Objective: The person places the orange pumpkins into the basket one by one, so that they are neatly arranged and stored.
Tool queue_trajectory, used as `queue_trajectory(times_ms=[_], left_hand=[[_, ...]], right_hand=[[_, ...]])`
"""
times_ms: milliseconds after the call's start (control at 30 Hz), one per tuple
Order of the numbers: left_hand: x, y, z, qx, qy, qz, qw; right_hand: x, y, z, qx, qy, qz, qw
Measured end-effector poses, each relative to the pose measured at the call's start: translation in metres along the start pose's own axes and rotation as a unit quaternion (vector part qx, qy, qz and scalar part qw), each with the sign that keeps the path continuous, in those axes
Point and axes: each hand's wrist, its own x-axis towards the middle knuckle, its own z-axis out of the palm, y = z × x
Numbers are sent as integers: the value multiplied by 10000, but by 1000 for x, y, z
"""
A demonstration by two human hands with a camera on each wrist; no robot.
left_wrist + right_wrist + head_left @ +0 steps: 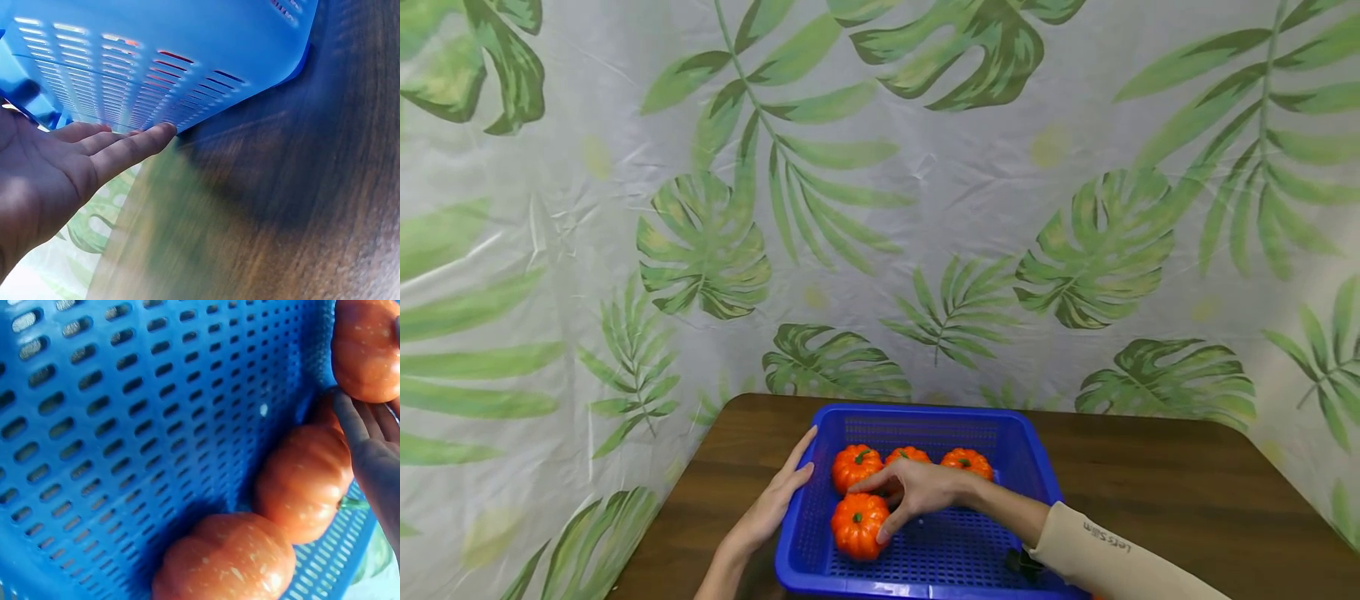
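Observation:
A blue perforated plastic basket (pixel 925 411) stands on the table. Inside it my right hand (pixel 921 487) grips a small orange pumpkin (pixel 859 527) at the near left, thumb on one side and fingers on the other. The same held pumpkin (pixel 365 350) shows at the right wrist view's upper right edge. Behind it in the basket sit a second pumpkin (pixel 852 471), a third one (pixel 907 454), partly hidden, and another pumpkin (pixel 966 460) along the far side. With fingers extended, my left hand (pixel 771 504) rests against the basket's outer left wall (pixel 144 69).
The brown wooden table (pixel 1150 492) reaches out on both sides of the basket. A leaf-patterned sheet (pixel 962 183) hangs behind it. Something black (pixel 1024 565) shows beside my right sleeve (pixel 1112 554), over the basket's near right part.

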Motion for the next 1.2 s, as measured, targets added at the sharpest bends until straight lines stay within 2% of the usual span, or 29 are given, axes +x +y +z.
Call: queue_trajectory(times_ms=[367, 733, 933, 1200], left_hand=[[1, -1, 0, 55, 48, -15, 10000], [1, -2, 0, 33, 50, -28, 10000], [1, -1, 1, 45, 49, -16, 10000], [0, -1, 1, 79, 54, -23, 10000]], right_hand=[[3, 8, 6, -110, -2, 37, 9999], [5, 15, 9, 360, -295, -161, 9988], [4, 11, 7, 129, -298, -195, 9993], [-5, -10, 0, -412, -278, 270, 9984]])
